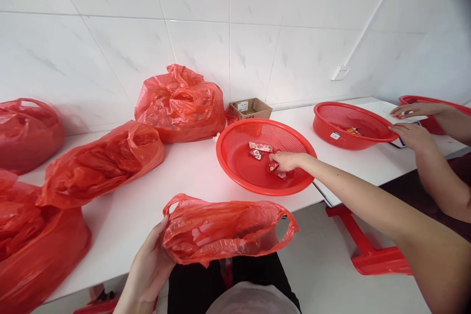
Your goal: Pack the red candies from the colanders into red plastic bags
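Observation:
My left hand (pixel 149 267) grips the edge of an open red plastic bag (pixel 224 230) at the near table edge, above my lap. My right hand (pixel 286 161) reaches into a round red plastic basket (pixel 235 152) and closes its fingers on small red wrapped sweets (pixel 274 168) lying in the bottom. A few more sweets (pixel 260 149) lie just left of the hand.
Several filled red bags (pixel 180 103) lie on the white table (pixel 147 206) to the left and back. A small cardboard box (pixel 250 108) stands by the wall. Another person's hands (pixel 414 125) work near a second red basket (pixel 348 125) at right. A red stool (pixel 368 250) stands below.

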Motion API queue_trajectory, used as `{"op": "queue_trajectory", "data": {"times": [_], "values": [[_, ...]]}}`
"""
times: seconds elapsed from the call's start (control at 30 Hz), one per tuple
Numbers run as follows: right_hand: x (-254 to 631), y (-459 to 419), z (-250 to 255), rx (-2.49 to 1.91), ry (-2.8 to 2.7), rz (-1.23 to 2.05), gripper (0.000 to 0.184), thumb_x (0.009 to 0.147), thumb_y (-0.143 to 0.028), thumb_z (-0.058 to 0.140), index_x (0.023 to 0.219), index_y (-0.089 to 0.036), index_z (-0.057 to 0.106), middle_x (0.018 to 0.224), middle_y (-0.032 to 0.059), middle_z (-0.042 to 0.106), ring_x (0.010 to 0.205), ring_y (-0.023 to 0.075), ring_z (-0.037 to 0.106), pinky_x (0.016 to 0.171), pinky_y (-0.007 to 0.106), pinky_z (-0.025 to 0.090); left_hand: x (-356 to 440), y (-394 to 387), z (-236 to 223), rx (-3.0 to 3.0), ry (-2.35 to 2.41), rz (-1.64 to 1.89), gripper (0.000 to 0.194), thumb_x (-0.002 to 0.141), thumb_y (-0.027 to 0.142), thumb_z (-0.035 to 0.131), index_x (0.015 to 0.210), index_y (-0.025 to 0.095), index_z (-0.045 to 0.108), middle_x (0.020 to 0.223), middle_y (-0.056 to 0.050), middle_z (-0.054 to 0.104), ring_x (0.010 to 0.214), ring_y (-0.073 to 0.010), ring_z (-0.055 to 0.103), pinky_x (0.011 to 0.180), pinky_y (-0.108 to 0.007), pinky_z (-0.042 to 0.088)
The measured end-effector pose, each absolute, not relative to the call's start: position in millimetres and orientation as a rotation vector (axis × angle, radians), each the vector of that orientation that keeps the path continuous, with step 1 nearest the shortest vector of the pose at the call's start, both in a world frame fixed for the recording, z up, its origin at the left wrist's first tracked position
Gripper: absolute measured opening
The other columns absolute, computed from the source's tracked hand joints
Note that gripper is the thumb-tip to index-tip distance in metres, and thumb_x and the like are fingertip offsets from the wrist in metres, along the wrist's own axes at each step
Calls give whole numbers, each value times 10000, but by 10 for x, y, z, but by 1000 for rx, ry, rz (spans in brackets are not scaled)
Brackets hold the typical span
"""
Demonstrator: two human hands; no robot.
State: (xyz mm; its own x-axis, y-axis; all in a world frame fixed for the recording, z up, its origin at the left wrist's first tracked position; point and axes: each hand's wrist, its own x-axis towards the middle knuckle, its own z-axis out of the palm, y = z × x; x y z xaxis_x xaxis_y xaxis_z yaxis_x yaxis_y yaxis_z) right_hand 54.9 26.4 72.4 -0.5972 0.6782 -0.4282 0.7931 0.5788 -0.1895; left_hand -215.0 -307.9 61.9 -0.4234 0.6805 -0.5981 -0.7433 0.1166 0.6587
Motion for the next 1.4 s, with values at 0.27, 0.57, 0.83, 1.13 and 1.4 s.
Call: {"op": "queue_trajectory", "data": {"times": [0.27,0.57,0.83,1.13,1.4], "values": [[388,-101,1266,1177,2879,-702,264,818,-303,586,1030,-207,461,935,32,596,775,155,569,639,240,405,-2128,-3085,570,-59,1251,1587,135,858,226,601,852,141,705,802,-69,745,770,-237,723,721,-344,593],[-522,-1801,740,619,3224,-776,392,774,-195,555,1147,-296,487,1122,42,644,999,246,606,717,343,485,-1996,-2969,612,58,1198,1644,316,844,333,663,1127,197,700,1095,-85,731,985,-277,696,822,-349,582],[-508,-1540,740,668,3046,-908,530,828,-378,649,1324,-276,490,1313,74,591,1169,315,571,941,419,484,-2175,-3080,649,67,1385,1791,318,898,284,581,1206,286,662,1134,-30,725,965,-208,707,782,-277,596],[-470,-441,1350,898,2687,-2035,218,851,-340,616,974,-162,596,793,25,650,617,96,611,517,198,476,-2139,-3085,621,149,1342,1803,480,787,398,722,1245,275,646,1177,-49,711,1068,-255,672,852,-296,580],[-304,289,1438,1448,3098,-1320,241,990,-331,388,1144,-184,500,1043,65,650,811,95,634,676,204,521,-2216,-3105,606,97,1324,1799,550,728,393,775,1250,275,645,1171,-54,715,1110,-294,652,875,-335,580]]}}
